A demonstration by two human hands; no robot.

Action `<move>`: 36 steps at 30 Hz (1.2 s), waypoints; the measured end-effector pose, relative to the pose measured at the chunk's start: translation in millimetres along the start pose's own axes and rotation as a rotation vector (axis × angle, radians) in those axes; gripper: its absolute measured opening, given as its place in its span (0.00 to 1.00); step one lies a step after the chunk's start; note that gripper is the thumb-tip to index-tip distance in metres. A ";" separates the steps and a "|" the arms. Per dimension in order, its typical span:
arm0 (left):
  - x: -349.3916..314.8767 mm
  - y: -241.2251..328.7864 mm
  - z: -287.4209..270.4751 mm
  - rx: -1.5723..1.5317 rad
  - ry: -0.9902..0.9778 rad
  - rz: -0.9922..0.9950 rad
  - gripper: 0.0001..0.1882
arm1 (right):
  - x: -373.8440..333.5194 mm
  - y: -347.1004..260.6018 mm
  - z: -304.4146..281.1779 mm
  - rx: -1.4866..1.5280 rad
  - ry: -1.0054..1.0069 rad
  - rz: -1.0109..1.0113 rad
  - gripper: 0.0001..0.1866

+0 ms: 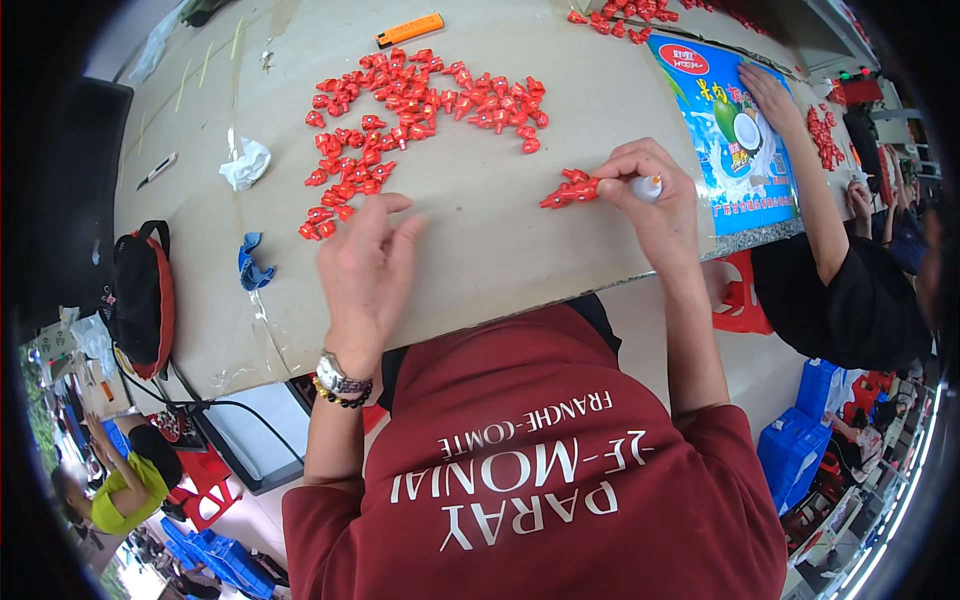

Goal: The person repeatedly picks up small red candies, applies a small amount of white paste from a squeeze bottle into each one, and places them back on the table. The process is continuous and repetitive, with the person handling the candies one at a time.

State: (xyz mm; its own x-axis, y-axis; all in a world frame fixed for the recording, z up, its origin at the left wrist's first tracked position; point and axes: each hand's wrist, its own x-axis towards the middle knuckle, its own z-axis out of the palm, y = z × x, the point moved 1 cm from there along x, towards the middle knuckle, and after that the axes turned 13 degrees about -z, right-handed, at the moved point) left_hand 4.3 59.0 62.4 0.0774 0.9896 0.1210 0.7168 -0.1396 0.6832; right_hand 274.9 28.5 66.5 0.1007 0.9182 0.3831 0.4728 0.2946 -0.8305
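My right hand (655, 205) is closed around a small white bottle (647, 188) with an orange tip, like a paint or glue bottle; its kind is not certain. Right at those fingertips, a few small red plastic pieces (572, 190) lie together; I cannot tell whether the fingers also pinch one. My left hand (365, 265) hovers over the table with thumb and forefinger apart, nothing visible between them. Just beyond it spreads a large loose heap of similar red pieces (410, 105), with pale dots on some.
Crumpled white tissue (246, 164), a blue scrap (254, 262), a craft knife (157, 170) and an orange box-like strip (410, 30) lie on the table (480, 260). At right, a co-worker's hand (768, 95) rests on a blue printed sheet (720, 140). A black-and-red bag (142, 300) sits at the left edge.
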 end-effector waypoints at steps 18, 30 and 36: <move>13.5 -53.7 -55.5 0.126 -0.009 -0.340 0.13 | 12.4 -4.3 -7.6 -0.185 -0.050 0.057 0.11; 6.5 -50.9 -39.5 0.280 0.112 -0.349 0.17 | 0.7 -20.3 13.3 0.239 -0.004 0.185 0.21; -2.4 -66.9 -24.6 0.177 0.310 -0.086 0.13 | -4.0 -32.7 29.2 0.355 -0.045 0.131 0.21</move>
State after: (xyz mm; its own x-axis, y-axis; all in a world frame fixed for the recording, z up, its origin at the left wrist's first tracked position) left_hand -60.9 65.1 34.2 -0.1827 0.9363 0.2999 0.8227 -0.0215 0.5681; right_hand 233.6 22.9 80.3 0.0980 0.9624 0.2533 0.1245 0.2406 -0.9626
